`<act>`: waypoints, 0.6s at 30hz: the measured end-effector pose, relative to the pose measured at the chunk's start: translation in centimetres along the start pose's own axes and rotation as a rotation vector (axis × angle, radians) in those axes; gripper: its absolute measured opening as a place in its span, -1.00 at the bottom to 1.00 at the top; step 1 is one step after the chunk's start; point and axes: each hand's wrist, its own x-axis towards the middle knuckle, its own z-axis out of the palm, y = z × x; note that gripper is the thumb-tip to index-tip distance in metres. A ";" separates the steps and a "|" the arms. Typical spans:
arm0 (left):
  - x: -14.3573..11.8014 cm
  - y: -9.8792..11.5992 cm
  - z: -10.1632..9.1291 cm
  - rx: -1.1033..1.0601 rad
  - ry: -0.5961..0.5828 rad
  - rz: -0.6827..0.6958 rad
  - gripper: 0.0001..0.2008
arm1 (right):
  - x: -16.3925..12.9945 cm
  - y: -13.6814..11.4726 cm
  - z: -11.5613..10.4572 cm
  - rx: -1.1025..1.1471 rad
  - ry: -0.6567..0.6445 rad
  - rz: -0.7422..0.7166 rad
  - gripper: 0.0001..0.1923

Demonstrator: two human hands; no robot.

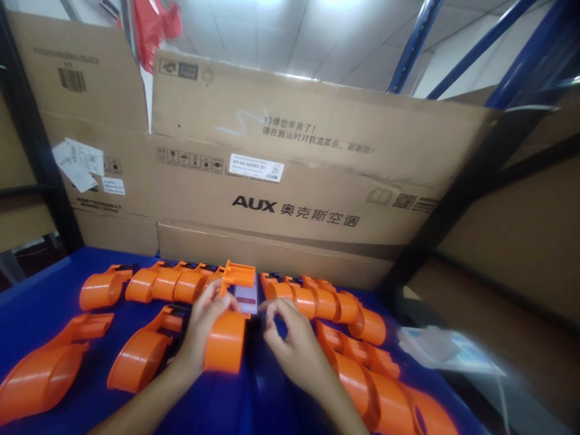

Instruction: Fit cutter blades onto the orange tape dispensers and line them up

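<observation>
Flattened cardboard cartons (290, 181) printed with "AUX" lettering stand as a wall along the far side of a blue tabletop (40, 290), with blue rack beams (417, 42) and a dark upright post (457, 199) rising at the far right. Across the tabletop lie orange plastic tape-dispenser housings: a far row (154, 284) running left of centre, a second row (330, 305) curving from the centre toward the near right, one large piece (40, 374) at the near left and another (140, 356) just left of the person's forearm. A clear plastic bag (444, 350) lies at the right edge, well apart from the hands. At the centre, the left hand (203, 326) wraps its fingers around one orange dispenser (229, 338), gripping its rounded body and holding it upright above the tabletop, its flat handle end pointing away toward the cartons. The right hand (290, 338) sits just beside it, fingers curled with the tips pinched near the dispenser's right side; whether they grasp a small part cannot be told. Between the two hands, behind the held dispenser, a small white and red card-like item (247, 299) shows, partly hidden.
</observation>
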 end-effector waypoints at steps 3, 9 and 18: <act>-0.1 -0.5 0.2 0.043 -0.012 -0.026 -0.71 | 0.3 1.0 0.2 0.397 0.049 0.142 -0.84; -0.5 -1.4 0.4 0.105 -0.053 -0.032 -0.69 | 0.6 0.9 0.4 0.576 0.213 0.257 -0.69; -0.9 -1.7 1.0 0.127 -0.082 -0.114 -0.60 | 0.8 0.7 0.1 0.662 0.271 0.253 -0.59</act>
